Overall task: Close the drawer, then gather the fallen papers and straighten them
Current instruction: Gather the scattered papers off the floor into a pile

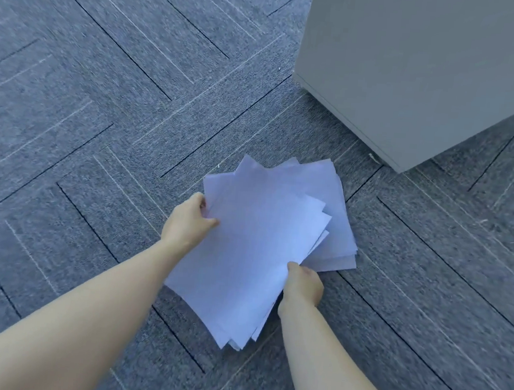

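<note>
A: Your papers (263,245) sit fanned and crooked on the carpet (100,119), near the grey cabinet (416,68).

B: And my grip?

A: Your left hand (186,219) pinches the stack's left edge; your right hand (304,284) clamps the near right edge. Holding opposite sides probably lets you square them.

B: The drawer?

A: No front visible, so I cannot tell.

Office: grey carpet tiles (102,103), metal cabinet (416,68)

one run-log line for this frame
step: gather papers | left hand: gripping papers | right hand: gripping papers | stack: fanned, uneven | floor: carpet | cabinet: beyond papers
</note>
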The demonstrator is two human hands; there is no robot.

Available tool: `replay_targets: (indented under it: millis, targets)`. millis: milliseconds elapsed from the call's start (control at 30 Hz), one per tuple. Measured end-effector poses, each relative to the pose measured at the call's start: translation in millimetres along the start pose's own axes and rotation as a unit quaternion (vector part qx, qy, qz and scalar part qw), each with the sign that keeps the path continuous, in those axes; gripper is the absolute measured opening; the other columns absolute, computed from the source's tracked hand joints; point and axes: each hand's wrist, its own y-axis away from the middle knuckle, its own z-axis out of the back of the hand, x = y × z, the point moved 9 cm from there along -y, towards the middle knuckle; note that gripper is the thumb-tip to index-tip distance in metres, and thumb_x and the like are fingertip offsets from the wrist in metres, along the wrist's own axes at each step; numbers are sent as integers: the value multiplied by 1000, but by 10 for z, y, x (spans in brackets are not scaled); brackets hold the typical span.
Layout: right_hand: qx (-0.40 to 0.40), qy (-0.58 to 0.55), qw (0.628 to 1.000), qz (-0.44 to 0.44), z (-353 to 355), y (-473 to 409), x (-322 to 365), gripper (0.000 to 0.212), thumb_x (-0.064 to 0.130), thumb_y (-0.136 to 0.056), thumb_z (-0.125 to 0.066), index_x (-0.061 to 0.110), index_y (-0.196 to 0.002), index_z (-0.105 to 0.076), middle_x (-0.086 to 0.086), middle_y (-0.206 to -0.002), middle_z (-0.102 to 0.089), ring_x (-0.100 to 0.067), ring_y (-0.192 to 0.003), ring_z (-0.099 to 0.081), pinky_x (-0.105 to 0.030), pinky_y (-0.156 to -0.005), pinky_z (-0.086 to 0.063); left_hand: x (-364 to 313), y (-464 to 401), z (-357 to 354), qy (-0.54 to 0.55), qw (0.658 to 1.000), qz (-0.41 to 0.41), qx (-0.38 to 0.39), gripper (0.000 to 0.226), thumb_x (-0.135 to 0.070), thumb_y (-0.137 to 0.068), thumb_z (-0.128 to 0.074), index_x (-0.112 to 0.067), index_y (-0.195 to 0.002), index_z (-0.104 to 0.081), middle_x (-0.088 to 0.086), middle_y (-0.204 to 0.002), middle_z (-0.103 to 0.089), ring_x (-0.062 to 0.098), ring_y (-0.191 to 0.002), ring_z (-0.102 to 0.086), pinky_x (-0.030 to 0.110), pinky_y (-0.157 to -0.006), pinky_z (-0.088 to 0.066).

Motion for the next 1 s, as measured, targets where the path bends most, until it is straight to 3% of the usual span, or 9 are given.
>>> replay_targets:
  millis: [100,200,333,467,567,633,700,833,1000]
  targets:
    - [-6,-23,1000,-17,21,-8,-42,12,4,-84,-52,9,-73,-51,-9,-65,-52,-22,-52,-42,-26,-50,-33,-200,-156,88,-101,993,-35,-54,82,-42,-74,-73,-21,-141,-31,9,-132,-51,32,-118,-52,47,-93,-44]
    - [-67,-53,996,2,157,-56,-7,6,4,-86,-54,6,-89,-59,-14,-79,-63,-25,-58,-51,-25,-51,-41,-655,-343,-34,-215,966,-137,-48,93,-52,-73,-71,-16,-147,-26,9,-145,-38,33,-129,-38,47,-100,-38]
    - [-100,-97,990,-27,200,-96,-69,41,12,-83,-67,7,-123,-59,-16,-104,-69,-33,-84,-67,-41,-67,-55,-808,-538,-283,-255,959,-126,10,85,-58,-64,-75,-11,-127,-44,10,-130,-45,32,-121,-44,45,-96,-42]
    - [-53,-79,994,-55,24,-71,24,29,13,-80,-72,1,-106,-66,-9,-84,-68,-33,-81,-67,-49,-82,-58,-671,-513,-303,-264,960,-95,-5,76,-56,-62,-77,-9,-115,-49,10,-119,-55,32,-114,-53,44,-91,-45]
    - [-23,-50,997,-59,-69,-117,96,27,13,-80,-75,1,-99,-61,-9,-91,-65,-30,-82,-60,-42,-81,-53,-515,-447,-367,-253,965,-67,30,48,-55,-66,-72,-14,-87,-62,7,-95,-66,31,-97,-61,37,-78,-46]
    - [-2,-11,999,-38,-140,-145,141,33,12,-79,-74,-2,-107,-63,-12,-99,-66,-30,-87,-60,-42,-84,-52,-388,-396,-456,-176,980,-40,82,33,-47,-65,-72,-17,-66,-58,2,-76,-64,28,-81,-63,31,-65,-44]
    - [-4,44,999,-8,-159,-150,180,40,15,-79,-72,-4,-113,-65,-16,-108,-70,-34,-95,-65,-43,-85,-53,-348,-343,-466,-139,985,-37,93,27,-39,-64,-71,-15,-69,-60,1,-76,-62,27,-82,-63,31,-66,-48]
    - [-35,73,996,32,-97,-21,295,32,17,-86,-63,-5,-110,-67,-20,-117,-65,-32,-79,-61,-35,-65,-47,-462,-222,-268,-192,976,-98,-11,36,-26,-72,-70,-14,-105,-61,7,-122,-49,32,-114,-45,43,-86,-45]
    - [42,46,997,34,-184,31,412,44,3,-85,-59,-4,-128,-56,-11,-102,-63,-27,-74,-55,-35,-72,-44,-386,-66,-529,-38,993,-25,106,37,-19,-71,-68,-15,-107,-59,7,-105,-67,30,-98,-63,38,-80,-53]
